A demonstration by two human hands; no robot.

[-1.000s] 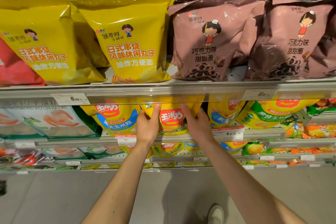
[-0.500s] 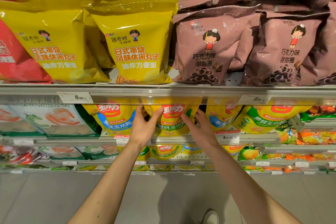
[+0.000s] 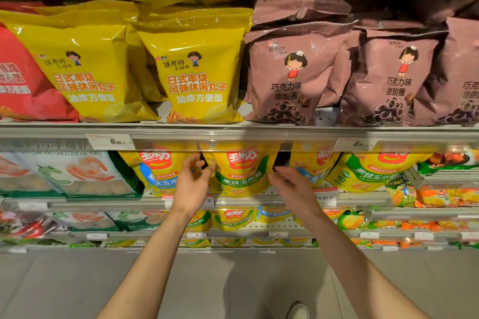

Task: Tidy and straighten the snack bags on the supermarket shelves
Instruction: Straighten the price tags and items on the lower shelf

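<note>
A yellow corn-snack bag with a green band (image 3: 241, 173) stands upright on the second shelf, between two like bags with blue bands (image 3: 158, 171) (image 3: 313, 163). My left hand (image 3: 193, 184) hovers at the bag's left edge, fingers spread and curled, holding nothing. At the bag's right edge is my right hand (image 3: 290, 184), its fingers loosely apart and fingertips near the bag. Whether either hand still touches the bag I cannot tell.
Above, large yellow bags (image 3: 199, 77) and brown chocolate-ring bags (image 3: 287, 77) stand on the upper shelf, whose rail (image 3: 233, 134) carries price tags. White shrimp-chip bags (image 3: 77, 173) sit left. Lower shelves hold more snack bags. Grey floor and my shoe (image 3: 298, 311) lie below.
Both hands gripped the sides of the green-band corn bag before; now they have let go and drawn back a little. The view has tilted upward.
</note>
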